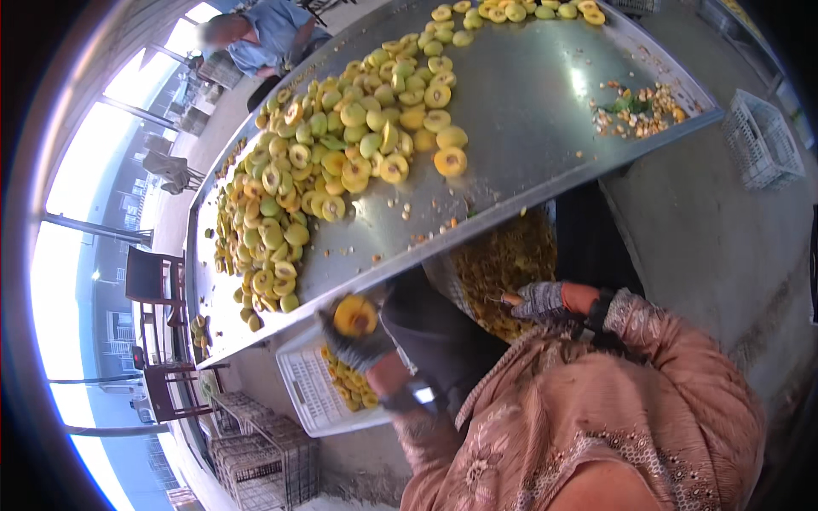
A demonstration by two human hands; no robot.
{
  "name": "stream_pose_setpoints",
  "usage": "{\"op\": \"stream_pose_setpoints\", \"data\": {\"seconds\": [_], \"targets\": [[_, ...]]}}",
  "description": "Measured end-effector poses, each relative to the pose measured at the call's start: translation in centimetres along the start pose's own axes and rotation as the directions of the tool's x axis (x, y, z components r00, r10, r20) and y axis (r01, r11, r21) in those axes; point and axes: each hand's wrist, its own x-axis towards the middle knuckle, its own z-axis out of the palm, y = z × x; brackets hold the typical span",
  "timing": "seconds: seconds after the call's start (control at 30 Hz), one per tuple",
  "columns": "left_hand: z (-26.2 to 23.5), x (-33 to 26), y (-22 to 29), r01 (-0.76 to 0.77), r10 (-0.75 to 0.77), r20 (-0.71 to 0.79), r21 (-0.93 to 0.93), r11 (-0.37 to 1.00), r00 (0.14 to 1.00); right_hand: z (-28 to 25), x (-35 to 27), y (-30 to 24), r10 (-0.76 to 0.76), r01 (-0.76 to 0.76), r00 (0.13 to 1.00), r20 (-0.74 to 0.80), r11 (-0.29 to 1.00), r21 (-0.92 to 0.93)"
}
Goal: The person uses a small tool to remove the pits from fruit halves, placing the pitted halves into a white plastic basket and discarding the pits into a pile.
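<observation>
My left hand [356, 341], in a dark glove, is closed round a halved yellow fruit [354, 315], cut face up, just below the edge of a metal table [528, 111]. Under it a white crate [307, 392] holds several fruit halves. My right hand [541, 301], also gloved, is closed on a small orange-tipped thing [511, 299] over a bin of pits and scraps [503, 260]. Whether that is a tool or a pit is unclear. A big heap of green-yellow fruit and halves [332, 170] covers the table's left part.
A small pile of scraps [639, 111] lies near the table's right edge. Another person in a blue shirt [260, 34] works at the far end. An empty white crate [763, 140] sits on the floor at right. Wire crates [264, 460] and wooden chairs [158, 281] stand at left.
</observation>
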Motion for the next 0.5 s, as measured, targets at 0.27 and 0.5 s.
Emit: {"op": "stream_pose_setpoints", "data": {"seconds": [0.27, 0.5], "targets": [[1.3, 0.0, -4.2, -0.156, 0.115, 0.175, 0.245, 0.957, 0.978, -6.2, 0.5, -8.0, -0.23, 0.27, 0.784, -0.577, 0.963, -0.017], [2.6, -0.1, -6.1, -0.613, 0.434, 0.433, 0.585, 0.531, 0.79, -5.9, 1.8, -6.5, 0.01, 0.005, 0.996, -0.093, 0.987, 0.161]]}}
